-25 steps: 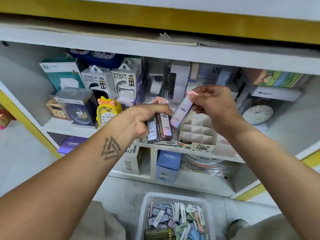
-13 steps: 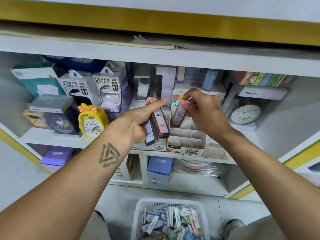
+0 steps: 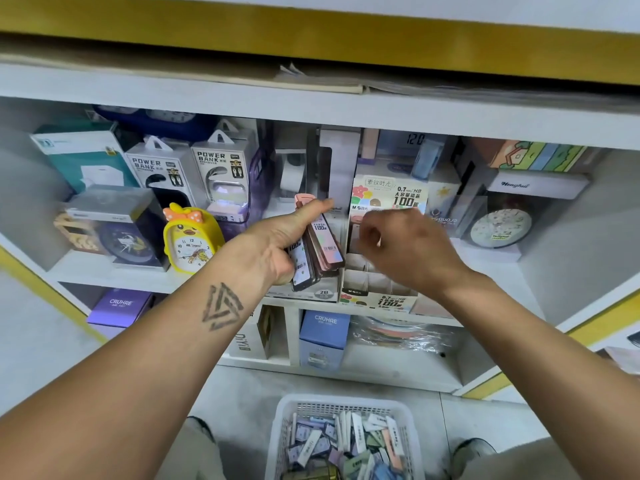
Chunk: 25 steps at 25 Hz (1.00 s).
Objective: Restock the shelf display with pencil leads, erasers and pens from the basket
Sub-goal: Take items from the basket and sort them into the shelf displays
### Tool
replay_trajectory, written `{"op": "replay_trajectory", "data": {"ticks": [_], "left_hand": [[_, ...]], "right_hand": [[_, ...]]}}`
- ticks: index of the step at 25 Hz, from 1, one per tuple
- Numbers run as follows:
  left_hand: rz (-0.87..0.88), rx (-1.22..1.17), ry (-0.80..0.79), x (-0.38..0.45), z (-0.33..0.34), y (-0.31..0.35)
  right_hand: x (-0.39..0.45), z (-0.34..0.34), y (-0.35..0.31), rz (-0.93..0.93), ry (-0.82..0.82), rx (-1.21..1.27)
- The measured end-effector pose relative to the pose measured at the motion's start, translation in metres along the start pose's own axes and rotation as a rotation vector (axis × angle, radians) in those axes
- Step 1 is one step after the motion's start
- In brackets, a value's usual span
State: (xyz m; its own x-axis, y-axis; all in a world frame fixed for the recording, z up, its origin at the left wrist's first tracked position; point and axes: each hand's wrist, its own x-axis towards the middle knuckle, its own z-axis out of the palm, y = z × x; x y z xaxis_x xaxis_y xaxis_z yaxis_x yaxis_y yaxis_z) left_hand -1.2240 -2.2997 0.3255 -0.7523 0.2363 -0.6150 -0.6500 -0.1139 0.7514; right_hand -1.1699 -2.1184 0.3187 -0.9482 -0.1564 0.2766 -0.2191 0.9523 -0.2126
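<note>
The left hand (image 3: 277,247) is clamped round a fan of pencil-lead cases (image 3: 317,252) beside the display box (image 3: 377,292) on the shelf. The right hand (image 3: 405,251) curls loosely over its compartments (what it holds, I cannot tell). The basket (image 3: 287,427) sits on the floor below.

Both forearms extend forward and upward from the lower corners, bare to the wrist, converging toward centre. Left hand (image 3: 277,247): fingers curled, thumb laid straight along the top — a closed grip on a clutch of slim pencil lead packs (image 3: 320,252). A triangular tattoo sits on the back of the left forearm, just below the wrist. Right hand (image 3: 405,251): back toward the camera, fingers bent inward and downward, tips hidden — grip state undetermined.
</note>
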Motion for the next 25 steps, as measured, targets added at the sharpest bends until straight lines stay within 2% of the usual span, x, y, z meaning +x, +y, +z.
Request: {"op": "replay_trajectory", "data": {"ticks": [2, 3, 4, 9, 11, 12, 14, 15, 16, 18, 20, 25], "left_hand": [[0.001, -0.006, 0.008, 0.0, 0.001, -0.001], [0.002, -0.008, 0.007, 0.0, 0.001, -0.001], [0.002, -0.01, 0.001, 0.0, 0.002, -0.002], [0.008, 0.004, -0.043, -0.002, 0.005, -0.006], [0.004, 0.026, -0.06, -0.003, 0.008, -0.008], [0.003, 0.035, -0.072, -0.003, 0.011, -0.009], [0.004, 0.063, -0.118, -0.004, 0.017, -0.013], [0.002, 0.085, -0.146, -0.005, 0.021, -0.015], [-0.003, 0.104, -0.171, -0.006, 0.024, -0.017], [-0.022, 0.121, -0.2, -0.007, 0.03, -0.02], [-0.037, 0.106, -0.233, -0.01, 0.031, -0.02], [-0.003, 0.032, -0.285, -0.015, 0.021, -0.014]], "right_hand": [[-0.013, 0.003, -0.008, 0.037, -0.398, -0.008], [-0.018, 0.006, -0.011, 0.028, -0.5, -0.046], [-0.021, 0.01, -0.011, 0.003, -0.521, -0.086], [-0.026, 0.009, -0.008, -0.012, -0.493, -0.122], [-0.025, 0.004, -0.007, 0.033, -0.387, -0.038], [-0.02, -0.002, -0.008, 0.104, -0.281, 0.112], [-0.011, -0.014, -0.012, 0.301, -0.126, 0.631], [-0.008, -0.019, -0.014, 0.361, -0.138, 0.862], [-0.007, -0.021, -0.016, 0.363, -0.179, 0.988], [-0.009, -0.019, -0.017, 0.315, -0.253, 1.003], [-0.008, -0.02, -0.015, 0.321, -0.239, 1.001], [-0.003, -0.023, 0.003, 0.518, -0.138, 1.098]]}}
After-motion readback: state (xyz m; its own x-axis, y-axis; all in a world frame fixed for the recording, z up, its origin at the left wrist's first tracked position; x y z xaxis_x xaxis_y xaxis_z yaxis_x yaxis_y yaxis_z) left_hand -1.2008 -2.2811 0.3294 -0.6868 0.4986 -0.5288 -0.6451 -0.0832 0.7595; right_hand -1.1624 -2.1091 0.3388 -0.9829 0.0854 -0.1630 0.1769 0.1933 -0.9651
